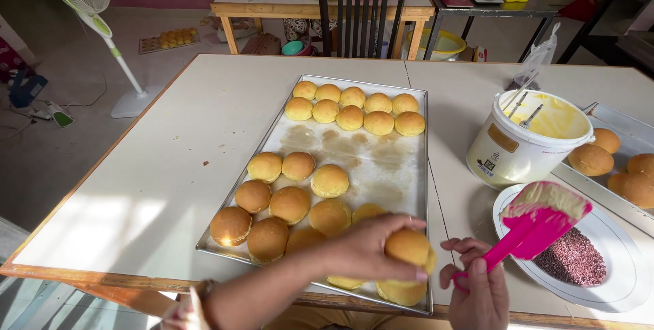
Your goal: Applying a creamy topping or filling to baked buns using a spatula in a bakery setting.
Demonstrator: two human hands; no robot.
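Note:
My left hand [368, 248] reaches across the near right corner of a long metal baking tray [411, 187] and grips a golden round bun [409, 246]. Several more buns [291, 204] lie in a cluster at the tray's near end, and another group of buns [354, 108] sits at its far end. My right hand [480, 286] holds a pink silicone brush [538, 217] whose head is coated with pale yellow cream, raised over a white plate [613, 289].
The plate carries a heap of dark chocolate sprinkles [572, 258]. A white tub [524, 139] of yellow cream with utensils stands beyond it. A second tray [633, 132] with buns lies at the right edge. A dark chair [361, 3], another table and a standing fan [88, 3] are behind.

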